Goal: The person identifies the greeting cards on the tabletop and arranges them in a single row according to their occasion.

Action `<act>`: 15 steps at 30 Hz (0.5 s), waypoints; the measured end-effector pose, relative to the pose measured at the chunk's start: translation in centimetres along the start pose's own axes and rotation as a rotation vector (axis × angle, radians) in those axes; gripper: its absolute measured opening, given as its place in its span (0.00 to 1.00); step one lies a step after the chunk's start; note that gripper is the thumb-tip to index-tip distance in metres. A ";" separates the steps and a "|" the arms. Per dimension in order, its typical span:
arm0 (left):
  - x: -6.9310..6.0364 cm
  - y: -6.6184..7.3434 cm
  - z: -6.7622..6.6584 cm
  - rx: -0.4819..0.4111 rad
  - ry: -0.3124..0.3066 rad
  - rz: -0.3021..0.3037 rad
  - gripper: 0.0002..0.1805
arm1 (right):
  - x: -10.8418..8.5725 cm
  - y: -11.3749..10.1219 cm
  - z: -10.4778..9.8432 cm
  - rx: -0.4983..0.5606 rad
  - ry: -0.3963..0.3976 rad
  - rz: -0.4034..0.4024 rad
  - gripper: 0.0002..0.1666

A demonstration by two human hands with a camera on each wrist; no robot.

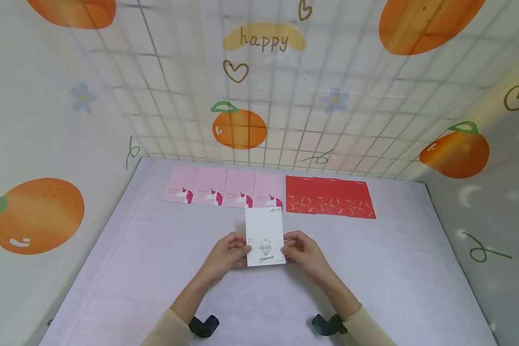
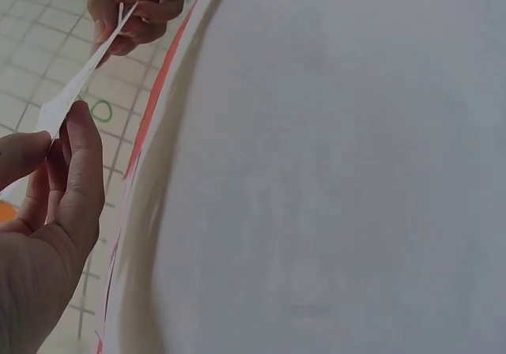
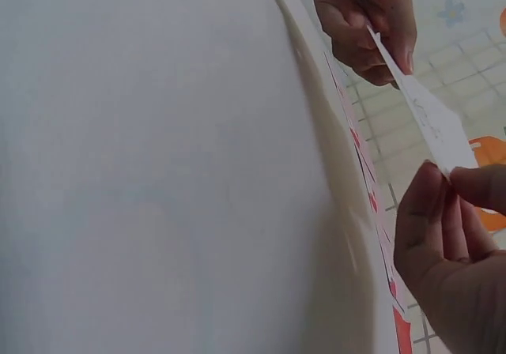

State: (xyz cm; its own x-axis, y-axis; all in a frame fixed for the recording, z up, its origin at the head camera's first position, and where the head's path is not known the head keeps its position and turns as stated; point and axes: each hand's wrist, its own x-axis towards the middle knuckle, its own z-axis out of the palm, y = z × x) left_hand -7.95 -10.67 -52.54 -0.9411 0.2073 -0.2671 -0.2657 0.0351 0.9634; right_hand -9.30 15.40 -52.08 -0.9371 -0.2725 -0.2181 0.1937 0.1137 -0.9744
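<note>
Between both hands a white card [image 1: 265, 230] is held up above the table, its printed face showing a diamond drawing with lettering under it. My left hand [image 1: 228, 254] pinches the card's left edge between thumb and fingers. On the opposite edge my right hand [image 1: 304, 254] pinches it the same way. From the left wrist the white card [image 2: 75, 93] appears almost edge-on, with two thin layers parting at its far end. The right wrist view also shows the white card [image 3: 431, 117] at a steep angle, a thumb and fingertips gripping its near edge.
Behind the hands, several pink cards [image 1: 212, 186] with unicorn prints lie in a row. To their right are overlapping red cards [image 1: 328, 197] with gold marks. A pale cloth covers the table [image 1: 134, 259]. Fruit-printed curtain [image 1: 177, 96] and a wire grid stand at the back.
</note>
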 end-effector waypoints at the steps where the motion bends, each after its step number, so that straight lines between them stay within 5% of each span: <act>1: 0.2 0.0 0.2 0.002 -0.005 0.004 0.16 | 0.0 0.0 -0.2 -0.001 0.015 0.002 0.19; 15: 4.1 0.8 4.3 0.037 -0.088 0.036 0.14 | -0.6 0.6 -4.0 -0.071 0.211 0.071 0.19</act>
State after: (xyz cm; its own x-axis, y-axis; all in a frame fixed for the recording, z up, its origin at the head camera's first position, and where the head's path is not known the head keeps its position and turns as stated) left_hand -11.10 -5.54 -52.81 -0.9275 0.2943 -0.2307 -0.2224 0.0619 0.9730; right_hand -9.79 19.48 -52.33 -0.9632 -0.0567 -0.2629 0.2476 0.1946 -0.9491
